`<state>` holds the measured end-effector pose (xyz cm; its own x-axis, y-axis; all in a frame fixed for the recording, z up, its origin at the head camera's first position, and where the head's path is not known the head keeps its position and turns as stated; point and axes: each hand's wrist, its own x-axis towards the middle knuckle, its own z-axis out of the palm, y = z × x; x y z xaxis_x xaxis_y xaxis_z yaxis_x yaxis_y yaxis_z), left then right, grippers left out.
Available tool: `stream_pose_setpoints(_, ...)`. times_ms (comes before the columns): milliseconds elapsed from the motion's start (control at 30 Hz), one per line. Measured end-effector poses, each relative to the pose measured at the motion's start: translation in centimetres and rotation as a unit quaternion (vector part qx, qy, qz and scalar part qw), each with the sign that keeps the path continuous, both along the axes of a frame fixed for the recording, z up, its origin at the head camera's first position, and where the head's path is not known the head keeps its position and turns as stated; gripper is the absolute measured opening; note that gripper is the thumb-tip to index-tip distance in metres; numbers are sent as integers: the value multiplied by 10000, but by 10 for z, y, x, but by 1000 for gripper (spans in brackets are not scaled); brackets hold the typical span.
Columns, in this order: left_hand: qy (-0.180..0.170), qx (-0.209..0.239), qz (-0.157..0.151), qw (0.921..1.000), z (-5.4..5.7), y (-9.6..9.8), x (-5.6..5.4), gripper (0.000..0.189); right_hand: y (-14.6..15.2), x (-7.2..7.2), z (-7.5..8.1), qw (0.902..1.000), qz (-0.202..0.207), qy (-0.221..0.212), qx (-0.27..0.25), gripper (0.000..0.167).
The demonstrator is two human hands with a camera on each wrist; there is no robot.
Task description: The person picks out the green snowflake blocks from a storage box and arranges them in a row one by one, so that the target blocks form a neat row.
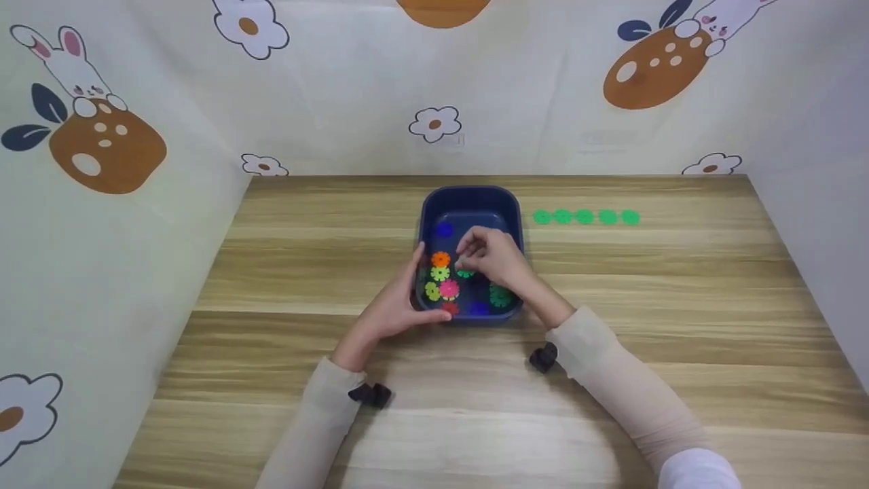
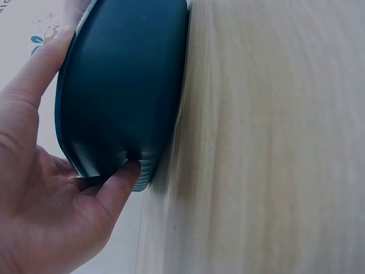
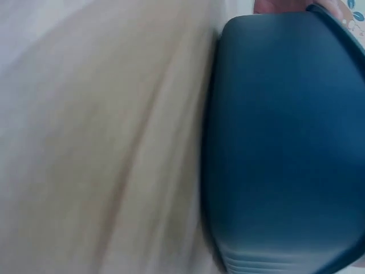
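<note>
Left hand (image 1: 396,303) wide round bin (image 1: 470,198), right hand (image 1: 500,258) curled (hold unclear), five discs (image 1: 584,216) outside

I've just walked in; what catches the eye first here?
Probably the dark blue bin at the head view's centre, with bright discs inside: orange, pink, yellow-green. The left hand grips its left side and near rim, while the right hand reaches into it. Right of the bin, five green discs lie in a row on the wood-grained table.
</note>
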<state>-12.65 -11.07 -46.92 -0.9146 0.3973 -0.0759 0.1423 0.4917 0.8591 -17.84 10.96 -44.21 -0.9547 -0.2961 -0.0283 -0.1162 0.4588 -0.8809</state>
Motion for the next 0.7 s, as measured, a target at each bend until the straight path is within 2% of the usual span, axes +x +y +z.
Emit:
stream_pose_setpoints(233,-92,43,17,9999,1,0,1,122,12,-6,15,9977,-237,503,-381,11)
stream_pose_setpoints(467,-46,-52,24,10000,2,0,0,124,36,-16,34,9939,-573,432,-833,15)
stream_pose_setpoints(700,-22,-123,26,9999,0,0,-1,125,73,-28,43,9886,-908,557,-1065,20)
